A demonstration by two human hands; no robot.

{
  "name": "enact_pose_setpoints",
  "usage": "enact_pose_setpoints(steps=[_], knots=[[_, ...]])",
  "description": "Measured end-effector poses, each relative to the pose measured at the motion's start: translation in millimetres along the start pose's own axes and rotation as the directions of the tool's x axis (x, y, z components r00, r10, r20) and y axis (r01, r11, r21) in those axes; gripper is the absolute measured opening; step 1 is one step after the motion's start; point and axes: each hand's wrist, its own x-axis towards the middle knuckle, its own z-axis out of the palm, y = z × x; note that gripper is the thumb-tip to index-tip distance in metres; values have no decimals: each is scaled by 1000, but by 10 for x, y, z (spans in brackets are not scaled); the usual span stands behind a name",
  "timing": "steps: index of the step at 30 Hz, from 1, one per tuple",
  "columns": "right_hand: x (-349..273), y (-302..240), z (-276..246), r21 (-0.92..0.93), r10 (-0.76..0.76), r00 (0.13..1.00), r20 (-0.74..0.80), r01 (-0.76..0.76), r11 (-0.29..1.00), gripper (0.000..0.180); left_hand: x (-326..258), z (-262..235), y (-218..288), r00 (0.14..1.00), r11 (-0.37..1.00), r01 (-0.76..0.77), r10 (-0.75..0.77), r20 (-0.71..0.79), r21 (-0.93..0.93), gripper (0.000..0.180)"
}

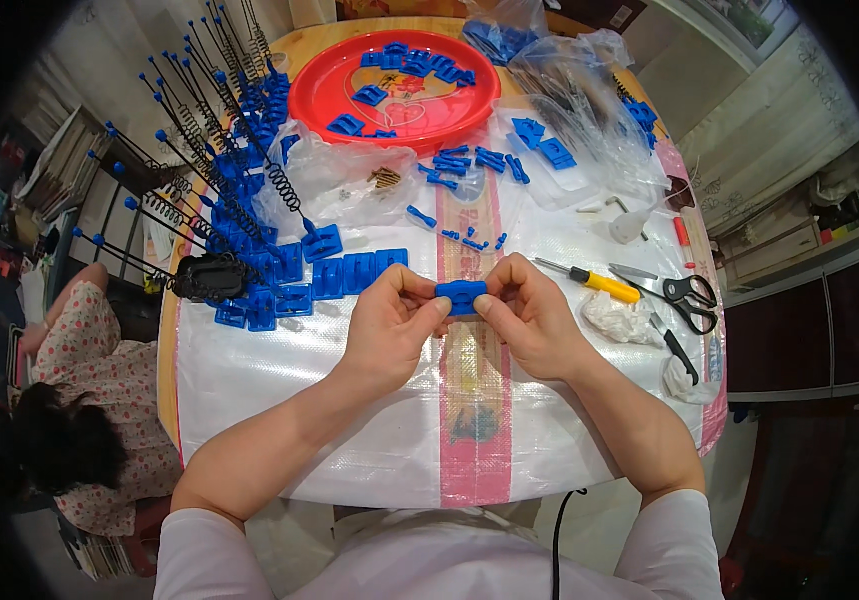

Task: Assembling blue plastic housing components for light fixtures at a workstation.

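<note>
Between my two hands, above the middle of the table, is a small blue plastic piece (462,296). My left hand (397,318) pinches its left end between thumb and fingers. The right end sits in the closed thumb and fingers of my right hand (527,315). Just left of my left hand, flat blue plastic bases (343,276) lie in a row. Beyond the hands are several small blue pegs (469,238) and larger blue clip-like parts (451,163). A screwdriver with a yellow handle (611,285) lies right of my right hand.
A red basin (314,112) holding blue parts stands at the back. Black springs with blue-tipped rods (187,140) rise at the left. Scissors (691,292), a black-handled knife (682,352) and crumpled tissue (624,318) lie right. Brown screws (383,178) rest on plastic bags. Another person (99,400) is at far left.
</note>
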Motion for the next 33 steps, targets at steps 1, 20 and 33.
enact_pose_setpoints(steps=[1,20,33], knots=[[0,22,2,-6,-15,1000,-6,15,1000,12,2,6,10,1000,1000,3,-3,-4,-6,13],[6,53,11,-102,-77,997,-30,74,992,12,-6,9,-10,1000,1000,15,-15,-4,-10,16],[4,59,18,-87,-74,997,-34,71,994,10,-14,-4,6,1000,1000,13,-12,-10,15,16]])
